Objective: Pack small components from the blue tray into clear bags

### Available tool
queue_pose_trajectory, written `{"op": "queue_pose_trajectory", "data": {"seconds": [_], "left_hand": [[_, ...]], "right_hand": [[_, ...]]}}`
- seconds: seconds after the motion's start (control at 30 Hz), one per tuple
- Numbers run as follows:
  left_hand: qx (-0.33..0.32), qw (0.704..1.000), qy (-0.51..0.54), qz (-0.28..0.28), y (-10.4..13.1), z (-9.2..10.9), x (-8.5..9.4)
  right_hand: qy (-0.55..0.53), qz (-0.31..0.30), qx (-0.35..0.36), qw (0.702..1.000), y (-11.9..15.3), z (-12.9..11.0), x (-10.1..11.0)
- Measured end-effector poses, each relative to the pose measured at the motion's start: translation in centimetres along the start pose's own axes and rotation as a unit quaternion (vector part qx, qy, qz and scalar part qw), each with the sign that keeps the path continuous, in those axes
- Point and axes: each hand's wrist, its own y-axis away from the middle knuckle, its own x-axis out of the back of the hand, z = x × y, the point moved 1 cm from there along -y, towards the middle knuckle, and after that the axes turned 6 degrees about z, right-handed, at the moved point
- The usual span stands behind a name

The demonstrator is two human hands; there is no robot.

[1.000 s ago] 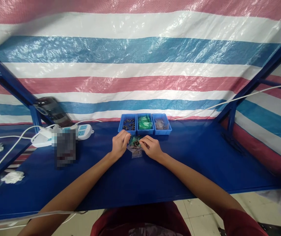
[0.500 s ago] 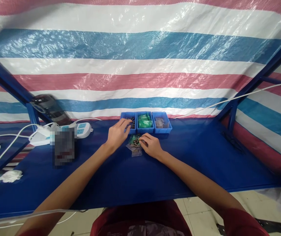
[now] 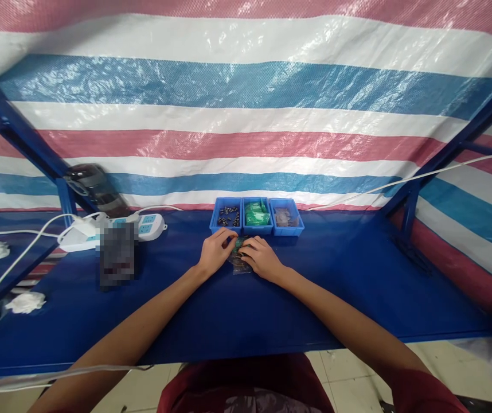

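Observation:
Between my hands, on the blue table (image 3: 272,321), lies a small pile of clear plastic bags (image 3: 240,266) with green and dark metallic bits. My left hand (image 3: 217,251) is at the pile's left edge, its fingers drawn together; what is in them is hidden. From the right, my right hand (image 3: 264,259) curls its fingers over the pile and covers part of it. Just beyond stand three blue bins: the left bin (image 3: 217,229) holds small dark metal parts, the middle bin (image 3: 258,231) green packets, the right bin (image 3: 289,231) small clear bags.
To the left are a white power strip (image 3: 153,228) with plugged-in cables and a blurred dark object (image 3: 117,255). A dark bottle-like container (image 3: 97,189) leans near the frame. White crumpled tissue (image 3: 26,302) lies far left. Striped sheeting (image 3: 246,143) hangs behind.
My left hand has come back from the left bin to the pile. The right hand's fingers now reach farther over the pile. The view has shifted slightly.

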Motion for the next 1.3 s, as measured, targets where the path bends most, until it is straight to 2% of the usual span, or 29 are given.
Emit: {"op": "queue_pose_trajectory", "data": {"seconds": [0.23,0.47,0.67,1.07,1.3], "left_hand": [[-0.005,1.000,0.022,0.006,0.1,0.3,0.1],[-0.029,0.998,0.048,0.022,0.2,0.5,0.3],[-0.036,0.998,0.051,0.026,0.3,0.6,0.3],[-0.045,0.997,0.064,0.004,0.4,1.6,0.3],[-0.044,0.997,0.069,0.004,0.6,1.4,0.0]], "right_hand": [[-0.002,0.010,0.017,1.000,0.2,0.0,-0.3],[-0.053,0.103,-0.025,0.993,0.4,0.5,-0.4],[-0.083,0.148,-0.031,0.985,0.5,0.4,-0.2],[-0.079,0.152,-0.062,0.983,0.2,0.0,0.4],[-0.101,0.155,-0.062,0.981,0.2,-0.1,0.6]]}}
